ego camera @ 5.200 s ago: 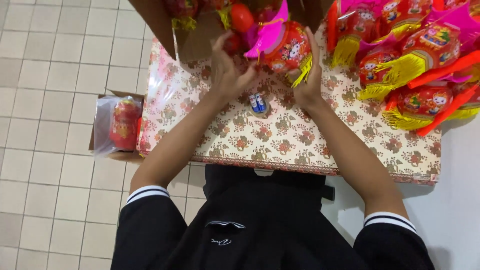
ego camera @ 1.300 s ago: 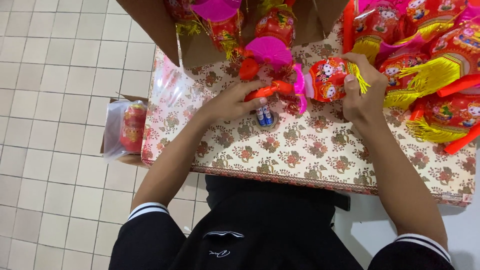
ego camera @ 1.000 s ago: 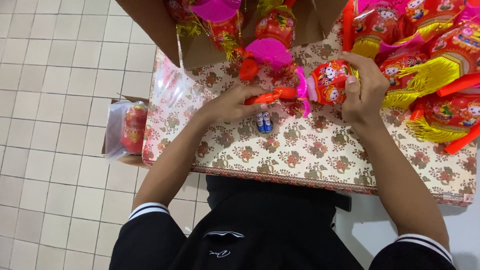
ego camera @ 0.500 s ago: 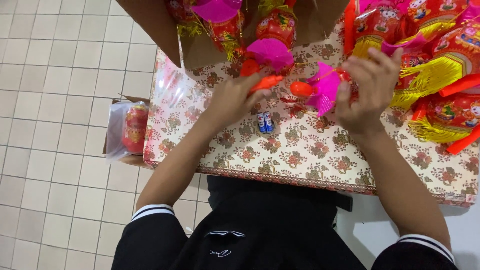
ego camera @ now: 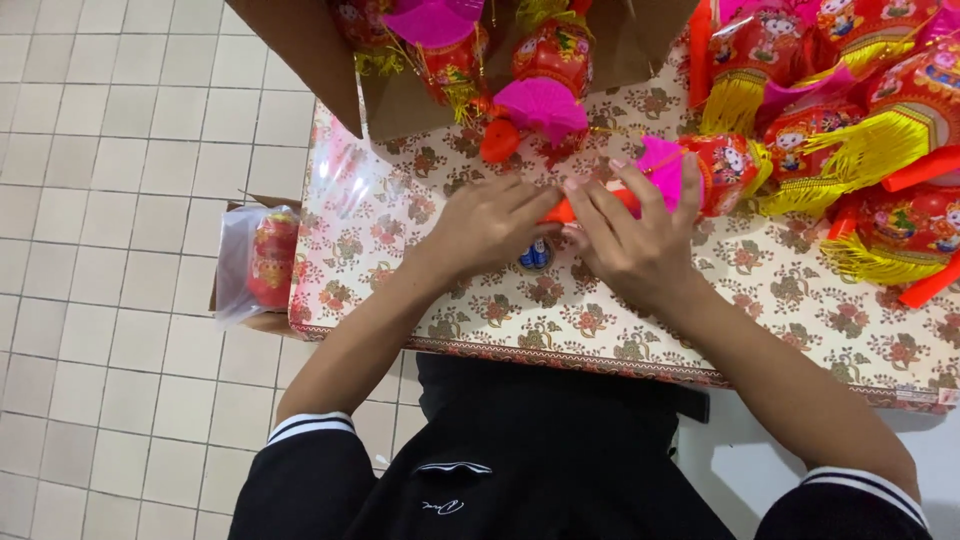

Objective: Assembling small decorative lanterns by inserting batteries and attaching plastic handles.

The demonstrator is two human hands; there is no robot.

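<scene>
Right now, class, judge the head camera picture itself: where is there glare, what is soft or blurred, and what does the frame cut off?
Head view: glare streaks the clear plastic table cover at its left end; the left hand and right hand are slightly soft, though the red lantern they work on reads clearly; light is even, with faint shadows; the top edge crops the cardboard box and the lantern pile.

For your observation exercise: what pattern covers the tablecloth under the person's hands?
The tablecloth has a floral pattern, red and brown flowers on cream, seen in the head view.
</scene>
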